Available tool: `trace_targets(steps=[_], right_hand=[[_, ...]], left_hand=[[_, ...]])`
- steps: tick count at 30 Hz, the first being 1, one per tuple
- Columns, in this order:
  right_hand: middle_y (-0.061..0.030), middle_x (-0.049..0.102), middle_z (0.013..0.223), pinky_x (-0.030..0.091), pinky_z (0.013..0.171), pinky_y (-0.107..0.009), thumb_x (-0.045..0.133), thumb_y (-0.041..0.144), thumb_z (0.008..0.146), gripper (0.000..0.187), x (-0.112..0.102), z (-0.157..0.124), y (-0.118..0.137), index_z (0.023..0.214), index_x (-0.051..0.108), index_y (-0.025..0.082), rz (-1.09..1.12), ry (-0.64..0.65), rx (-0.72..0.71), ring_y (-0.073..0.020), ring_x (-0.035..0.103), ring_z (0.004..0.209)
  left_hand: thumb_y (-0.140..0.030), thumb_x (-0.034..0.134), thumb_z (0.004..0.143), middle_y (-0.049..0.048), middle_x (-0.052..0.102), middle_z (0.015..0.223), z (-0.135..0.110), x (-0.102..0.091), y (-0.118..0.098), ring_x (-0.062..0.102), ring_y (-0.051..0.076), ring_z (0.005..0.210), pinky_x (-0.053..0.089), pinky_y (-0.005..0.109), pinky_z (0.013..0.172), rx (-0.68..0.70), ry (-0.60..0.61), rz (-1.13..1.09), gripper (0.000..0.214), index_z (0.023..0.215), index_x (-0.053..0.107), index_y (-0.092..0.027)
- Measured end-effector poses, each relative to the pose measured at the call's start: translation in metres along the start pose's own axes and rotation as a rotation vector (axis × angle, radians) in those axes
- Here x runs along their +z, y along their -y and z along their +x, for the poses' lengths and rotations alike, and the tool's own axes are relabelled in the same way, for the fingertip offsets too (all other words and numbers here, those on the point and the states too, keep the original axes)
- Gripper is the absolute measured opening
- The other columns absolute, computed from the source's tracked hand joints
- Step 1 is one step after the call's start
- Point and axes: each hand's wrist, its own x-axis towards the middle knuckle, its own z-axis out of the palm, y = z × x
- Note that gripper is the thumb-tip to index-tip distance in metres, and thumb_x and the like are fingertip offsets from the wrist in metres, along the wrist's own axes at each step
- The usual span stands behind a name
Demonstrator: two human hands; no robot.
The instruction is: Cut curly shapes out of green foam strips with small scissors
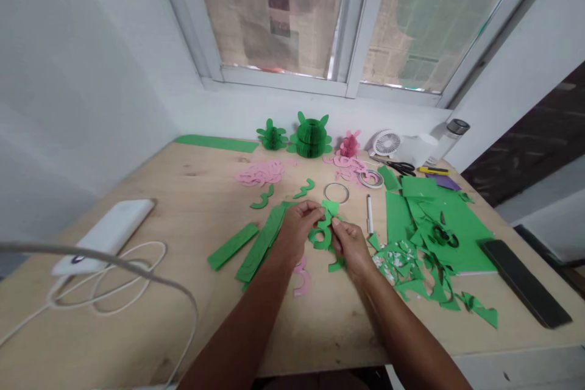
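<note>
Both my hands meet over the middle of the wooden table. My left hand pinches the upper part of a curly green paper cutout, and my right hand pinches its right side. Fingers of both hands are closed on the paper. Under my wrists lies a pink curled cutout. Green paper strips lie just left of my left hand.
Green paper sheets and scraps cover the right side, with a black phone at the edge. Tape rolls, a white pen, scissors, paper cactus models and a small fan stand behind. A power bank with cable lies left.
</note>
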Motion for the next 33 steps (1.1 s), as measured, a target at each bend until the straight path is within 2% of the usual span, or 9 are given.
trace_targets(steps=[11, 18, 28, 33], right_hand=[[0.0106, 0.030, 0.039, 0.012, 0.033, -0.020, 0.069, 0.069, 0.066, 0.057, 0.0017, -0.0024, 0.0053, 0.055, 0.039, 0.021, 0.130, 0.017, 0.114, -0.0040, 0.019, 0.034], [0.0106, 0.032, 0.039, 0.012, 0.033, -0.019, 0.070, 0.065, 0.069, 0.053, 0.0006, -0.0019, 0.0055, 0.058, 0.043, 0.020, 0.173, 0.064, 0.122, -0.0038, 0.020, 0.034], [0.0110, 0.030, 0.039, 0.010, 0.035, -0.020, 0.071, 0.064, 0.067, 0.054, 0.0031, -0.0031, 0.0088, 0.056, 0.041, 0.020, 0.168, 0.022, 0.071, -0.0033, 0.018, 0.034], [0.0109, 0.031, 0.039, 0.010, 0.036, -0.020, 0.070, 0.064, 0.069, 0.052, 0.0028, -0.0025, 0.0072, 0.057, 0.044, 0.020, 0.172, 0.014, 0.052, -0.0037, 0.019, 0.034]], left_hand=[[-0.029, 0.080, 0.056, -0.0007, 0.059, 0.058, -0.0028, 0.0007, 0.0029, 0.053, 0.010, 0.051, 0.043, 0.022, 0.049, -0.122, 0.084, -0.255, 0.025, 0.065, 0.062, -0.014], [-0.025, 0.080, 0.057, -0.0011, 0.058, 0.057, -0.0016, -0.0022, 0.0021, 0.053, 0.009, 0.050, 0.040, 0.021, 0.046, -0.182, 0.157, -0.327, 0.022, 0.063, 0.062, -0.014], [-0.022, 0.078, 0.056, 0.0002, 0.059, 0.058, -0.0024, 0.0016, 0.0050, 0.055, 0.010, 0.055, 0.040, 0.020, 0.050, -0.134, 0.099, -0.289, 0.017, 0.061, 0.065, -0.014], [-0.021, 0.076, 0.056, 0.0001, 0.061, 0.059, -0.0039, 0.0054, 0.0061, 0.054, 0.009, 0.057, 0.042, 0.021, 0.057, -0.064, 0.038, -0.228, 0.012, 0.059, 0.066, -0.014]])
